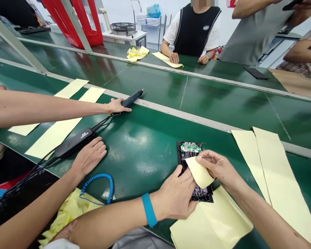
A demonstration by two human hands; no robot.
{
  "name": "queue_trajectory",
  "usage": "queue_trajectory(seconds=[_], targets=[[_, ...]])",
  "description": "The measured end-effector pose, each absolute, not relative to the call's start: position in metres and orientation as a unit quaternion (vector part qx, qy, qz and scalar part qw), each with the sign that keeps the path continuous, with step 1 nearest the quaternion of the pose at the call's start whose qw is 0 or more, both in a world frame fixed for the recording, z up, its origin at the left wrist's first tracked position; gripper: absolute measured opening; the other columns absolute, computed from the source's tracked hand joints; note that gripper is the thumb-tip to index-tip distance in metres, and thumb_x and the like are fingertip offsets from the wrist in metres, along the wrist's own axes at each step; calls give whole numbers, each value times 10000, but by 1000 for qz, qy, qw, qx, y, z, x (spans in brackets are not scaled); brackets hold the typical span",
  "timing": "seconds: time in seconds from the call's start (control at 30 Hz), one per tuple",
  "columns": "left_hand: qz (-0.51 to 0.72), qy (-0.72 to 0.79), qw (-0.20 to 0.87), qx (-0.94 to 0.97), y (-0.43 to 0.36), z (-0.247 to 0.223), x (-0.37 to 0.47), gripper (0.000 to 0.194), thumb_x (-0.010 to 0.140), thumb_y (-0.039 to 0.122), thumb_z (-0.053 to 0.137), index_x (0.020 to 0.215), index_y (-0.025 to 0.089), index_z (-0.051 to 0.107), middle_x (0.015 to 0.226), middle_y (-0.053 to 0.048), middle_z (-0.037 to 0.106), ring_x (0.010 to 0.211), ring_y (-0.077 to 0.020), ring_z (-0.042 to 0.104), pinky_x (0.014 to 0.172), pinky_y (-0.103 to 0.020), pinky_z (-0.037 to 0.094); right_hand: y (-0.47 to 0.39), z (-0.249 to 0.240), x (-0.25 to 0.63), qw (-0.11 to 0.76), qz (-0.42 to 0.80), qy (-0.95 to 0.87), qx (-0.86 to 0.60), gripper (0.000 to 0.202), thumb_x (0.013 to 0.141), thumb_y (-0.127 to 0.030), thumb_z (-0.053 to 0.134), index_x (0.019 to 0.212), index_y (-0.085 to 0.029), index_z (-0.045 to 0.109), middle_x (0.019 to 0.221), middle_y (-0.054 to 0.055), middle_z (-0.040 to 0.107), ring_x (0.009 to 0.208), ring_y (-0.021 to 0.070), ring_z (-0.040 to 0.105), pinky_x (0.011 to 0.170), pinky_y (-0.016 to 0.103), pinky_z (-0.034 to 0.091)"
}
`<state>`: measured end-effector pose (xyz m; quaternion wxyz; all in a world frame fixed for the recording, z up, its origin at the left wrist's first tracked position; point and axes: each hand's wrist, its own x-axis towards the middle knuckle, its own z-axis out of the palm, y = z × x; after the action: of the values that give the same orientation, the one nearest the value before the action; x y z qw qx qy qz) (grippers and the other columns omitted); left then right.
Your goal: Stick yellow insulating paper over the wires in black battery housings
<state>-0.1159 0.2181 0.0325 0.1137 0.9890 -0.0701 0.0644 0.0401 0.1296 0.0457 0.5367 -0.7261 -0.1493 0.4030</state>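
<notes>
A black electronic case [180, 157] lies on the green bench, its insides exposed, with a green circuit board [191, 147] at the far end and thin wires below it. My left hand [177, 193], with a blue wristband, is closed around the case's left side. Above the case, my right hand [220, 167] pinches a small pale yellow sheet [200, 173] at its upper edge. That sheet covers the middle of the case, and the fingers of my left hand reach its left edge. Under and beside the case, larger yellow sheets [209, 224] are spread at the front.
Long yellow strips [280, 162] lie to the right; more strips [59, 129] at left. A neighbour's hand touches an electric screwdriver [132, 98]; another hand [90, 157] rests by its black power unit [74, 141]. A coiled blue cord [110, 183] lies nearby. People stand across the bench.
</notes>
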Motion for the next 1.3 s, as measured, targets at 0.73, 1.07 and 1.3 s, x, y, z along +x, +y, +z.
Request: queue_trajectory(seconds=[0.73, 1.07, 1.3], targets=[[69, -63, 90, 992, 214, 29, -116, 571, 894, 409, 342, 1303, 13, 384, 1349, -168, 429, 1280, -283, 295, 972, -370, 280, 128, 57, 43, 477, 292, -183, -809, 378, 577, -511, 728, 706, -185, 588, 567, -19, 533, 468, 83, 429, 404, 203, 322], [80, -66, 107, 989, 212, 28, -115, 507, 878, 375, 376, 1240, 25, 434, 1306, -176, 460, 1236, -286, 343, 960, -362, 294, 136, 59, 36, 506, 370, -82, -775, 474, 445, -505, 797, 682, -168, 561, 526, -27, 535, 427, 70, 423, 371, 193, 330], [68, -64, 110, 990, 211, 28, -114, 464, 873, 376, 400, 1177, 32, 468, 1204, -150, 525, 1225, -281, 329, 944, -362, 310, 141, 57, 38, 457, 347, -137, -807, 424, 499, -532, 742, 630, -179, 547, 520, -6, 544, 441, 103, 469, 388, 231, 384]])
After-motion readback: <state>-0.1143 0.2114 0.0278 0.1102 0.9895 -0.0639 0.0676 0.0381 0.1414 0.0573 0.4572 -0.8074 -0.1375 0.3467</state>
